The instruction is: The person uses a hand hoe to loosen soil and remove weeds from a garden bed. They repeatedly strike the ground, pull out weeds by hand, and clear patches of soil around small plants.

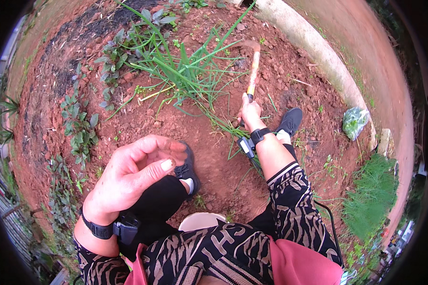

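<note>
My right hand [250, 111] grips the handle of a sickle [254, 69]. Its curved, soil-coloured blade points left at the top of the handle, beside a clump of green onions [185, 73]. Ahead of me the long leaves of the clump spread over reddish soil. My left hand [139, 171] is raised over my left shoe, fingers curled and apart from the thumb, with nothing in it. Soil marks its fingertips and thumbnail. Loose green stalks [221, 123] run from the clump down past my right wrist.
Purple-green leafy plants [76, 123] grow in a row on the left. A pale concrete edging [317, 50] curves along the right. A plastic bag of greens [355, 123] lies near it, above a dense patch of fine green leaves [371, 196]. A white bucket's rim [201, 218] shows between my legs.
</note>
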Motion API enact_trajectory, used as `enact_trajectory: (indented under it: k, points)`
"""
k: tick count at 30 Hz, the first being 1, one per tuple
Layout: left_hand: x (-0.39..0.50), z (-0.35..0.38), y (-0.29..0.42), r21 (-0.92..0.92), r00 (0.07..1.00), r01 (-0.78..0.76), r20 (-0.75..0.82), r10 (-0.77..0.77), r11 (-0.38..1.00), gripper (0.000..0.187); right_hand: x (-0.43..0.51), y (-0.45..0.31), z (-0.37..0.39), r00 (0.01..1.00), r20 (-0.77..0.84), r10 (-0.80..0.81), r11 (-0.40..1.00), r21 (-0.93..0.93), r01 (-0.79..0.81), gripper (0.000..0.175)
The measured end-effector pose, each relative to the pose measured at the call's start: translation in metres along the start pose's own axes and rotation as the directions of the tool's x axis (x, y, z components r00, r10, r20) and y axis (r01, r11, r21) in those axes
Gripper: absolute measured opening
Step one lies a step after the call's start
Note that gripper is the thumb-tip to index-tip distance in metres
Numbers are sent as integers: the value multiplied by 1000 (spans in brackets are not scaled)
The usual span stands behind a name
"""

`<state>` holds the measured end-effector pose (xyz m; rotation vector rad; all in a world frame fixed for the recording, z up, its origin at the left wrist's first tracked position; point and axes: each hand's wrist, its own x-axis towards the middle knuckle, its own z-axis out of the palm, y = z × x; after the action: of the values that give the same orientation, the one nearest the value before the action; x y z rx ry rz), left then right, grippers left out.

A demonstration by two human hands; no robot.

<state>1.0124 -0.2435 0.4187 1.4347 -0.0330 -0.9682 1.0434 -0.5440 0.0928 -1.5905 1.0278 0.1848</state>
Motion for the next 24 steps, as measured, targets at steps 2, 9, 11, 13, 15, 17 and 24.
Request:
enact_trajectory:
  k: [2,9,11,13,15,17,24]
  points:
    - [-2,-1,1,19,1000,-10,14,10,1000,34,4,-10,4,1000,4,-25,998,62,25,50]
    - [-1,-2,2,6,1000,9,-21,-9,1000,35,38,-13,23,989,137,65,991,108,-80,47]
    - [-2,-3,4,44,1000,31,5,-31,999,36,49,-16,27,983,164,81,993,76,-95,46]
    - [-1,-1,3,45,1000,23,-2,-23,999,36,58,-22,33,978,170,117,979,146,-142,48]
    - [-2,-2,5,59,1000,24,-13,-24,998,36,60,-23,40,975,130,182,982,27,-187,48]
    - [-2,-3,6,71,999,21,-29,-19,997,35,63,-26,44,976,122,181,983,13,-184,47]
    - [-1,6,5,67,1000,15,25,-17,998,33,78,-40,54,932,302,198,898,325,-296,43]
